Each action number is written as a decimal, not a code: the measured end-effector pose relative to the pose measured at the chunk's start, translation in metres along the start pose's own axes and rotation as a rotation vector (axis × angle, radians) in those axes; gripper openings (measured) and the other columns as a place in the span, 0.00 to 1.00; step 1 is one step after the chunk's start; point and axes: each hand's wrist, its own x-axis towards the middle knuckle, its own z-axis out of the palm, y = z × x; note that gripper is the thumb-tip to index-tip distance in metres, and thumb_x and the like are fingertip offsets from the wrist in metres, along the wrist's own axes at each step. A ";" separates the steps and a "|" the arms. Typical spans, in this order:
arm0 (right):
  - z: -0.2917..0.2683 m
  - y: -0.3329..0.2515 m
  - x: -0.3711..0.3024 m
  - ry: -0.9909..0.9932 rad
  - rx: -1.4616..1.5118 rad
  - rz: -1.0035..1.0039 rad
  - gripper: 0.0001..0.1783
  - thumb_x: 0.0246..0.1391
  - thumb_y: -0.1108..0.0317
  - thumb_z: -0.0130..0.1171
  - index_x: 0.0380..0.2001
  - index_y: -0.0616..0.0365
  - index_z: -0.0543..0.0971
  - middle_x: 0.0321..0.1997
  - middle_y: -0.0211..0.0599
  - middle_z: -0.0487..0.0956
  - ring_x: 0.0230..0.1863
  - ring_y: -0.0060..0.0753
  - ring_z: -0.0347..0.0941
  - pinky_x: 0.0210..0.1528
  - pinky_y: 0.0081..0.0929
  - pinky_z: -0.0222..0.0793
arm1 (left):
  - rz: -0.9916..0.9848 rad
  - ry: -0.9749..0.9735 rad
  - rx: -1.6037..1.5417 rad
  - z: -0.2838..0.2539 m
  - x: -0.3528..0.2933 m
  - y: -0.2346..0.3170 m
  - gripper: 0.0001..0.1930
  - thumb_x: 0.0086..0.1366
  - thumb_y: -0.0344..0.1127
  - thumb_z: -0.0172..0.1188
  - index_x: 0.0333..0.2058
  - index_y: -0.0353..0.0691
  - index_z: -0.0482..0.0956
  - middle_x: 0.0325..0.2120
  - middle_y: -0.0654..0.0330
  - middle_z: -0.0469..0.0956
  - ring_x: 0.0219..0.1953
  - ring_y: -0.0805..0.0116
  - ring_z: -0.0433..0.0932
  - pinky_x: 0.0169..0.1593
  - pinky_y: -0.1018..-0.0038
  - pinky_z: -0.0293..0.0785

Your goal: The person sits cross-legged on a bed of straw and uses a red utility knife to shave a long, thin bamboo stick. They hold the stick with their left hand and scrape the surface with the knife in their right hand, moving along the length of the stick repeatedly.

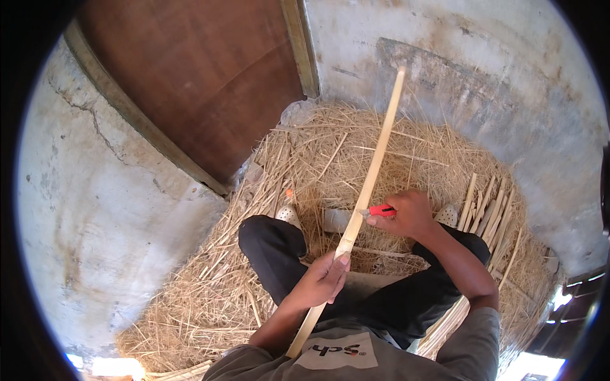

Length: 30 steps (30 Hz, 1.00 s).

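A long, pale bamboo strip (376,159) slants up and away from my lap, its far end near the wall. My left hand (323,279) is wrapped round its lower part, thumb on top. In my right hand (410,214) is a red utility knife (382,210), fingers closed about the handle. The knife's short blade meets the right edge of the strip, a little beyond my left hand. Below my left hand the strip runs down against my grey shirt.
Shavings and thin strips (210,286) cover the floor around my legs. Several cut bamboo strips (486,206) lie in a bundle at the right. A brown door (197,70) stands at the far left, between weathered walls (495,70). Perforated light shoes (288,214) show past my knees.
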 end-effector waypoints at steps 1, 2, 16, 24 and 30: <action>0.005 0.004 0.002 0.062 -0.017 -0.038 0.31 0.38 0.34 0.65 0.12 0.53 0.75 0.09 0.38 0.69 0.14 0.43 0.70 0.21 0.38 0.66 | 0.003 -0.002 0.011 0.002 0.001 0.002 0.18 0.75 0.48 0.36 0.32 0.40 0.62 0.11 0.67 0.62 0.09 0.80 0.60 0.15 0.81 0.59; 0.008 0.008 0.004 0.125 -0.035 -0.075 0.33 0.37 0.33 0.65 0.09 0.54 0.72 0.07 0.38 0.66 0.11 0.43 0.68 0.19 0.38 0.64 | -0.002 -0.015 0.000 0.006 -0.001 0.000 0.18 0.75 0.48 0.36 0.32 0.40 0.62 0.11 0.67 0.62 0.09 0.80 0.60 0.15 0.81 0.59; 0.003 0.037 0.020 0.299 -0.125 -0.082 0.37 0.38 0.28 0.61 0.11 0.54 0.72 0.08 0.36 0.65 0.12 0.40 0.66 0.19 0.36 0.62 | -0.004 -0.042 0.014 0.008 -0.009 0.011 0.16 0.75 0.45 0.38 0.32 0.39 0.61 0.12 0.69 0.62 0.10 0.81 0.61 0.15 0.81 0.60; -0.025 0.093 0.041 0.220 -0.248 0.443 0.33 0.47 0.29 0.55 0.20 0.51 0.84 0.11 0.34 0.73 0.15 0.37 0.72 0.21 0.34 0.68 | -0.040 -0.162 -0.016 0.002 -0.039 0.006 0.15 0.75 0.43 0.37 0.32 0.39 0.62 0.11 0.68 0.63 0.10 0.81 0.61 0.15 0.82 0.60; -0.035 0.124 0.042 0.302 -0.248 0.536 0.40 0.49 0.25 0.47 0.27 0.54 0.85 0.15 0.37 0.75 0.20 0.38 0.74 0.27 0.36 0.70 | -0.077 -0.231 0.047 -0.009 -0.064 0.005 0.12 0.75 0.40 0.37 0.36 0.39 0.63 0.12 0.69 0.63 0.10 0.81 0.62 0.16 0.82 0.60</action>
